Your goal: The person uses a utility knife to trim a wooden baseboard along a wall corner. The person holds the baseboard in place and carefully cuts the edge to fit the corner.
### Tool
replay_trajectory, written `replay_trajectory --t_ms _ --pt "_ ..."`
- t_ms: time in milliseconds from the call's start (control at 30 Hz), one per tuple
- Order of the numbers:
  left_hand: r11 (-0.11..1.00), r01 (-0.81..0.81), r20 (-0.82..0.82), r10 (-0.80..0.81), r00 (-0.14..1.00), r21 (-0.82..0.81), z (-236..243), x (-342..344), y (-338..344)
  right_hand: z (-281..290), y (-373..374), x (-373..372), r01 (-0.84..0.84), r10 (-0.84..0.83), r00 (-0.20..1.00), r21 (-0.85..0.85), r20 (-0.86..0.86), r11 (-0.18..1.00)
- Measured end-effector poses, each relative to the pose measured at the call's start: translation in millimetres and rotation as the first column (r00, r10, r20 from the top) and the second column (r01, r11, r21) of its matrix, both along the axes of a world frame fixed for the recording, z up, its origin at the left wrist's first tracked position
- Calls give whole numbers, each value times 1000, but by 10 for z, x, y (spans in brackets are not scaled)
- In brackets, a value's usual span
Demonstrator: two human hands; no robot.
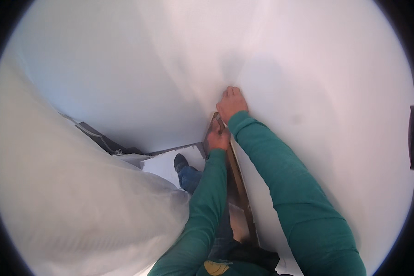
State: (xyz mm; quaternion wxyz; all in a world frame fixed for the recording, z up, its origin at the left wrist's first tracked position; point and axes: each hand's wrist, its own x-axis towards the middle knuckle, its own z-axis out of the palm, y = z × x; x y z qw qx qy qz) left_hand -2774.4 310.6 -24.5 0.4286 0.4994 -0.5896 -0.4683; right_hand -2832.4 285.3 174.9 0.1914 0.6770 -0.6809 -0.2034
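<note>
My left hand is closed at the top end of a narrow brown edge that borders a white wall panel. Its thumb and fingers are bent together near a small dark gap, and what they grip is too small to make out. Just above and to the right, my right hand rests against the white surface close to the corner. The fingers of that hand are curled together, and anything inside them is hidden from view. Green sleeves cover both arms.
A large pale translucent sheet bulges in from the left. White walls meet at the corner ahead. Dark flat material lies along the base of the left wall. Below, my shoe stands on a white patch of floor.
</note>
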Motion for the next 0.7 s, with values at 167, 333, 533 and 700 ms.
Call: replay_trajectory --t_ms 167,333,533,700 --pt "973 100 150 -133 980 208 83 1 -31 -68 -11 -26 49 -50 997 30 51 998" --pt "997 -78 66 78 995 -8 -109 -28 -35 -131 -67 68 82 -82 997 12 12 997" --pt "998 -65 54 64 996 15 38 -21 -90 -211 -116 -6 81 -84 993 37 86 996" --pt "994 61 147 -74 986 89 -143 20 -106 -178 -57 -58 -38 42 998 -76 45 996"
